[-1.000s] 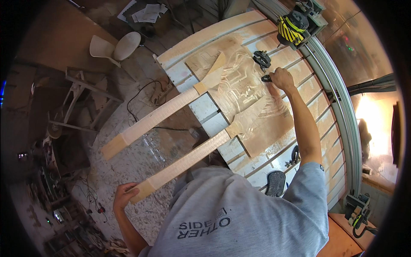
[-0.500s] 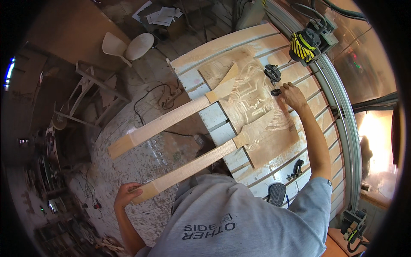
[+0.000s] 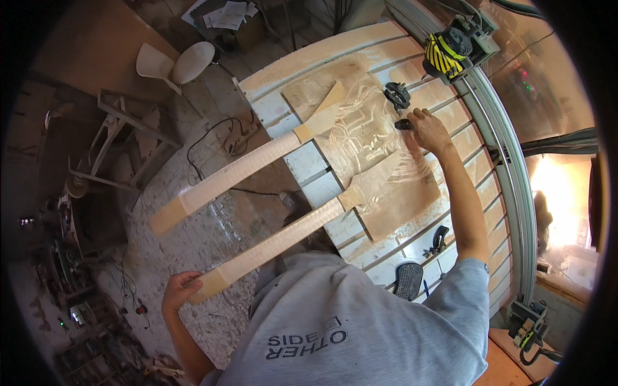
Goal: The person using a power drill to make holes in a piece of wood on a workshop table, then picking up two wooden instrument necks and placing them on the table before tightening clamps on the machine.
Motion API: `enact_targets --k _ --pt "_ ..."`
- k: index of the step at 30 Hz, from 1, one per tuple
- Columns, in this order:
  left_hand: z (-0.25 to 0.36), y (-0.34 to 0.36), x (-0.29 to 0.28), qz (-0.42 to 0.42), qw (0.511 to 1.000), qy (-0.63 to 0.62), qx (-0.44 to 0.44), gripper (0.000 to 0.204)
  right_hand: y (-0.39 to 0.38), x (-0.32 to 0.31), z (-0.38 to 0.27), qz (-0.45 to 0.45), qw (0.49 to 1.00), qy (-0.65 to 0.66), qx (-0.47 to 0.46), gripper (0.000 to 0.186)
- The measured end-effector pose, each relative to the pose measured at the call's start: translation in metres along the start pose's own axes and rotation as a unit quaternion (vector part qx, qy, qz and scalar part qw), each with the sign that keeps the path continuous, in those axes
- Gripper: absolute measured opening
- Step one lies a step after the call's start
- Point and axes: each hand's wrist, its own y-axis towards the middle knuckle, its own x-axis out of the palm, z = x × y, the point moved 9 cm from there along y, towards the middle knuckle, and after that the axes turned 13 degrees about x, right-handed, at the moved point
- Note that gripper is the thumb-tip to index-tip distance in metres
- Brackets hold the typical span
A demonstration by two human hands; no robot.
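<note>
1. Left hand (image 3: 180,287): fingers clamped on the free end of the near wooden blank (image 3: 270,248), as 1 s ago; blank's other end lies on the desk (image 3: 309,64).
2. Right hand (image 3: 430,132): fingers closed on a small black knob (image 3: 402,124) by the carved board (image 3: 367,148); position vs. board unchanged.
3. Far blank (image 3: 238,174) & yellow-black tool (image 3: 447,51): unmoved.
4. Judgement: only the view has shifted; hold continues, nothing released.

I note warm, uneven light: a blown-out glare at the right edge washes out detail there, while the floor (image 3: 193,244) on the left lies dim. Fisheye bending curves the surface (image 3: 386,71) slats; black vignette rims the frame, centre reasonably sharp.
</note>
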Motion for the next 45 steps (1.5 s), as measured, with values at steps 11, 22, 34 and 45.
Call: enact_targets --k 11,22,34,45 --pt "0.010 0.001 -0.002 0.019 1.000 0.011 0.011 0.037 0.009 0.018 0.000 -0.034 0.976 -0.119 -0.177 0.016" --pt "0.001 -0.001 -0.007 0.060 0.998 -0.030 0.019 0.040 0.015 0.029 0.009 -0.063 0.993 -0.065 -0.078 0.024" --pt "0.004 0.002 -0.003 0.009 1.000 -0.016 0.008 0.032 0.032 0.086 0.052 -0.110 0.985 -0.022 0.134 0.035" --pt "-0.001 0.003 -0.003 -0.037 0.998 -0.037 -0.028 0.036 0.008 0.016 -0.001 -0.080 0.978 -0.096 -0.166 0.022"
